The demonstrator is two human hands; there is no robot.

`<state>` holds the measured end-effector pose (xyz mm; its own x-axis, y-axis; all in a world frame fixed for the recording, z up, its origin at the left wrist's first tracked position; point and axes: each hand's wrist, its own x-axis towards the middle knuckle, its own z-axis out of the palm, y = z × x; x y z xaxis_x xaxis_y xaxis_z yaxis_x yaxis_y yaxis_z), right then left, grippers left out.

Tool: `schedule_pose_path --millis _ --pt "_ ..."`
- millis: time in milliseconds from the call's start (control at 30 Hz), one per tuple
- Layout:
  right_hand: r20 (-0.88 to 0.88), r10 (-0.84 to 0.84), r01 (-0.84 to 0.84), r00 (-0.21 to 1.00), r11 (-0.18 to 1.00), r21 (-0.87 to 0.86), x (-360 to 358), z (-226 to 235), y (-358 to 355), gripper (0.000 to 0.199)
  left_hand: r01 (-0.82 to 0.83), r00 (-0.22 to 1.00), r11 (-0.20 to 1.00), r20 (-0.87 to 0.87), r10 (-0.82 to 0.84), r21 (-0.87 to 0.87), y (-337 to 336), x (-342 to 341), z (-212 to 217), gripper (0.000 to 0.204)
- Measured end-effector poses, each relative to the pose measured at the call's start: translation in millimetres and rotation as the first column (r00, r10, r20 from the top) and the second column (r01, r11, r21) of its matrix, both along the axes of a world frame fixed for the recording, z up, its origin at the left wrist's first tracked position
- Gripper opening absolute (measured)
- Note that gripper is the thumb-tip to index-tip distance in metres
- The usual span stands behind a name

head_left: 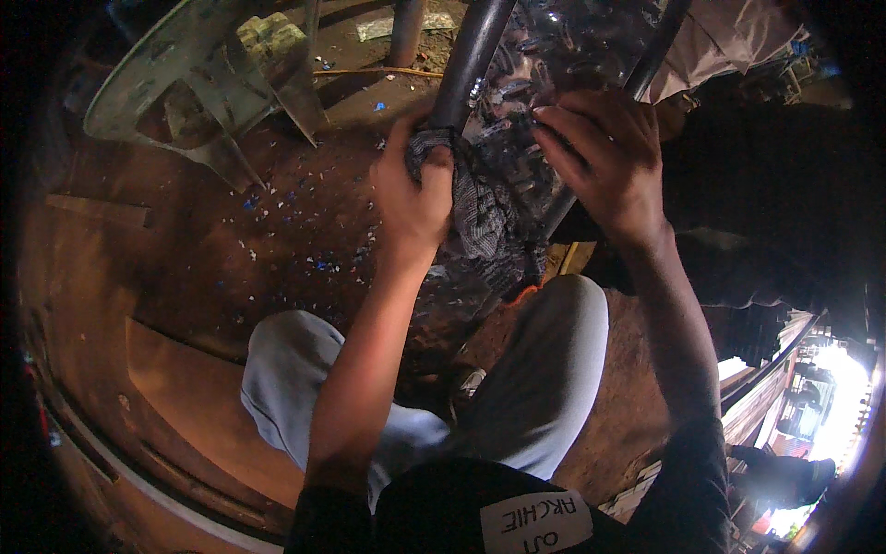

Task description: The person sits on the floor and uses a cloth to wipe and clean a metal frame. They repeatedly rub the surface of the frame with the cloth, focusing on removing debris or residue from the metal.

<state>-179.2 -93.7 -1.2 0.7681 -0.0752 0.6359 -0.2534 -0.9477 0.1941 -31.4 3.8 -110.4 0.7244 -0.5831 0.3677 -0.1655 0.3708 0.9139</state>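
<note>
My left hand [415,192] is closed on a grey knitted work glove [482,217], its thumb pressing the fabric against a dark metal pipe [471,65]. The glove hangs down crumpled from my grip, and an orange edge [523,295] shows at its lower end. To the right, my right hand [604,157] is raised with its fingers bent and the thumb close to the fingertips. Whatever it may pinch is too small to make out. Behind and between the hands lies a dark, shiny heap of plastic-like scraps [563,65], with a second dark bar [660,46] slanting across its right side.
A worn plastic chair [157,83] lies tipped at the upper left. Small blue and white chips [318,263] are scattered over the brown dirt floor [212,240]. Dark fabric [766,203] fills the right side. A wooden board [185,379] lies left of my knees.
</note>
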Motion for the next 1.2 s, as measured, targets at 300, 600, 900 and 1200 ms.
schedule_pose_path --millis 300,600,900,1200 --pt "-0.111 0.048 -0.054 0.993 0.997 -0.049 2.0 3.9 -4.1 0.025 -0.032 0.999 0.999 0.031 0.032 0.006 0.5 -0.4 1.9 0.035" --pt "-0.077 0.053 -0.048 0.996 0.997 0.058 2.9 6.4 -10.1 0.025 -0.008 1.0 1.0 -0.01 0.008 0.013 0.8 -0.9 -0.4 0.037" --pt "-0.358 -0.024 -0.013 0.933 0.995 -0.101 -9.8 -18.5 -17.3 0.027 -0.284 0.948 0.858 0.261 0.183 0.429 -2.6 7.6 -33.1 0.042" --pt "-0.077 -0.161 0.147 0.984 0.976 -0.161 26.7 -53.3 -29.5 0.015 -0.02 0.965 0.986 -0.254 0.063 0.166 -28.2 44.6 -83.0 0.047"
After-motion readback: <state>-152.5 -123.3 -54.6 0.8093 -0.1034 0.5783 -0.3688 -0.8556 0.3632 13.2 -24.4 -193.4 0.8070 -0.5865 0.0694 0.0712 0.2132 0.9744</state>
